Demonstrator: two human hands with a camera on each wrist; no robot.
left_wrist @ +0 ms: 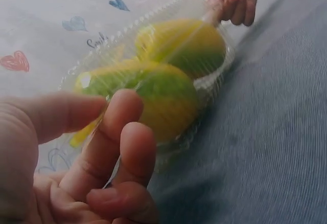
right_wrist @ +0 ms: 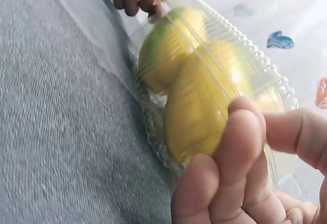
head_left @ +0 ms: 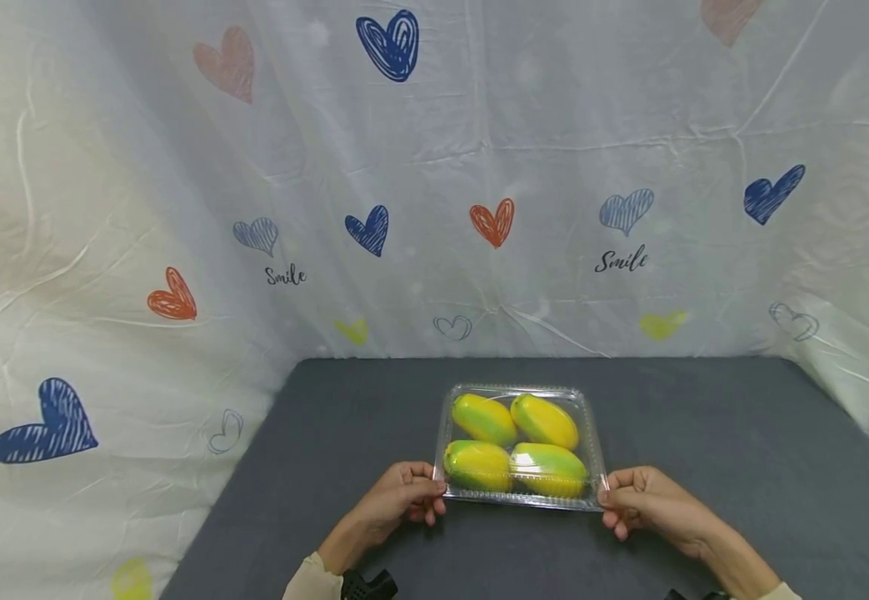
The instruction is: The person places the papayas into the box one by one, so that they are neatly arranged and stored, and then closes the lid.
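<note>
A clear plastic clamshell container (head_left: 524, 500) holds several yellow-green mangoes (head_left: 477, 465), laid out in two rows. Its lid appears closed over them. My left hand (head_left: 397, 500) pinches the near left corner between thumb and fingers. At the near right corner, my right hand (head_left: 651, 508) has the same kind of pinch on the rim. Both wrist views show the ridged plastic edge close to the fingertips, with mangoes (left_wrist: 163, 91) behind it. Whether the container's base touches the table cannot be told.
A dark grey cloth covers the table (head_left: 359, 417). Behind it and along both sides hangs a white curtain (head_left: 434, 167) printed with hearts and the word "Smile".
</note>
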